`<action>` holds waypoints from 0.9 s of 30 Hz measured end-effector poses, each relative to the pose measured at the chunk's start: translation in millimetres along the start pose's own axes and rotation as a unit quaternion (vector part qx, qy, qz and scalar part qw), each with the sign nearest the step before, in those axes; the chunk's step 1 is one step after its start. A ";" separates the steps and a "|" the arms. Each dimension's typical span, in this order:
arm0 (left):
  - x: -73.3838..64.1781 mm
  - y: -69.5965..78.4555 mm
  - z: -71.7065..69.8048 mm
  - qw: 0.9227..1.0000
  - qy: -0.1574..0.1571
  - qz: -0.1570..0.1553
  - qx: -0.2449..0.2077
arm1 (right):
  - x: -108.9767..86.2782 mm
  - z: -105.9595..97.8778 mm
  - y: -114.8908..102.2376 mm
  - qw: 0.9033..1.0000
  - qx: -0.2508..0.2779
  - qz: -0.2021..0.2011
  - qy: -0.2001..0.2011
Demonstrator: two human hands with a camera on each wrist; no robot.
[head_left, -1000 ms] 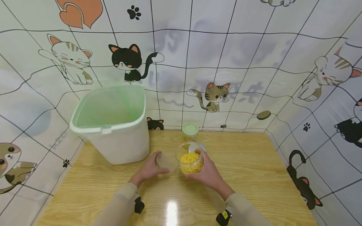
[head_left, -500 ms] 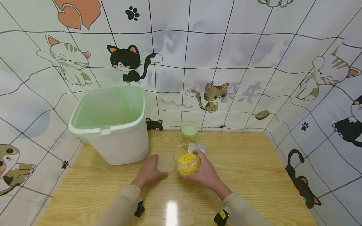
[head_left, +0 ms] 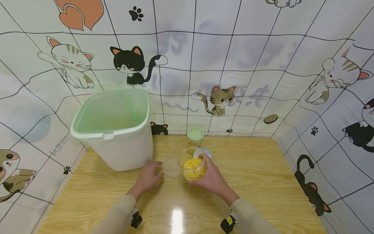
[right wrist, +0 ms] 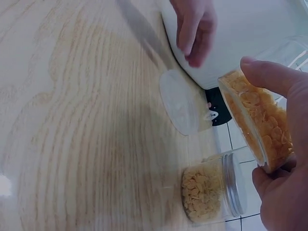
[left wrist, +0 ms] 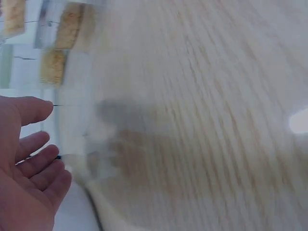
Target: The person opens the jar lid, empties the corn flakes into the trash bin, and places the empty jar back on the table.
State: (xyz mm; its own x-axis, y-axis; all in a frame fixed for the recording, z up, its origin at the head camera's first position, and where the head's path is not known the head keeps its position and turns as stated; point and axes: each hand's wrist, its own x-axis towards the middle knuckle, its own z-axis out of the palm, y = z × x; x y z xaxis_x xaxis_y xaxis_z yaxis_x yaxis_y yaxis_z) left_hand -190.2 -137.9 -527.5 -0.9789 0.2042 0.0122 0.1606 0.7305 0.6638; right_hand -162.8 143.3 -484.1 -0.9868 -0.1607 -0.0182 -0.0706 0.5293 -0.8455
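My right hand (head_left: 214, 178) holds a round clear plastic tub (head_left: 193, 157), lidless and partly filled with yellow flakes (right wrist: 269, 125). In the right wrist view its thumb and fingers are curled round the tub, which is clear of the table. Flat on the tabletop, just left of the tub, lies a round clear lid (head_left: 171, 168). My left hand (head_left: 148, 178) is beside the lid's left edge, in front of the bin, with nothing in it. The left wrist view shows that hand's fingers (left wrist: 42, 166) loosely spread.
A large white bin (head_left: 131, 149) with a pale green inside stands at the back left of the wooden table (head_left: 251, 182). Behind the tub stand a jar with a silver lid (right wrist: 236, 185), holding flakes, and a jar with a green lid (head_left: 195, 134). Cat-patterned walls enclose the table.
My left hand has let go of the clear lid, now flat on the table, and moved left away from it. The right hand and tub have shifted slightly left.
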 end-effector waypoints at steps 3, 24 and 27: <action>-8.4 -0.8 -17.4 1.000 0.006 0.004 -0.029 | 2.5 -2.4 -2.9 1.000 -0.012 -0.012 0.001; -69.4 -68.1 -142.0 0.994 -0.023 -0.059 0.090 | 29.0 -7.0 -26.8 0.998 -0.016 -0.053 -0.005; -75.4 -72.4 -157.8 0.990 0.043 -0.084 0.104 | 34.6 -7.7 -33.9 0.998 -0.028 -0.058 -0.010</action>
State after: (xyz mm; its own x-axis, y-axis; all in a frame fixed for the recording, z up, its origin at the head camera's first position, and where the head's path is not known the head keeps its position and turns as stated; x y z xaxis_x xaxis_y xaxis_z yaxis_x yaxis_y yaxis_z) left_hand -148.0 -309.0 -458.5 -0.9997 0.0198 -0.0161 0.0093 0.8701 0.4927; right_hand -195.7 126.2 -451.9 -0.9686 -0.2394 0.0666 -0.1921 0.5516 -0.8117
